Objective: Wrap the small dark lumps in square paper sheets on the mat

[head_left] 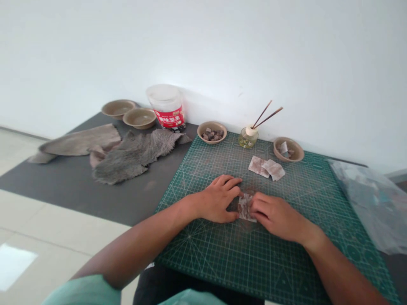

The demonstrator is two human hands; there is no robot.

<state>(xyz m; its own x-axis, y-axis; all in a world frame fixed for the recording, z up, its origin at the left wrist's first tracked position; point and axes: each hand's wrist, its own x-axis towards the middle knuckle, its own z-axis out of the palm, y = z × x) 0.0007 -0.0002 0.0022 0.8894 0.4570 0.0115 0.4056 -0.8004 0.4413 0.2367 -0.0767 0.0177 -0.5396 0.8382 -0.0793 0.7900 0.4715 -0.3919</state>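
Between my hands, a small whitish sheet (244, 206) with brown smudges lies flat on the green cutting mat (216, 250). My left hand (219, 199) rests open at its left edge, fingers spread and thumb tip by the near corner. My right hand (271, 214) is closed over the right side of the sheet with curled fingers; what they grip, if anything, is hidden. Just beyond are two more smudged sheets (259, 166), partly overlapping. A bowl (297, 157) at the back holds a folded pale piece and a few brown bits.
Along the wall stand a bowl of small stones (212, 134), a reed diffuser (248, 137), a red-labelled tub (170, 112) and two bowls (140, 125). Grey furry hides (136, 154) lie to the left. At right is a clear plastic bag (372, 203).
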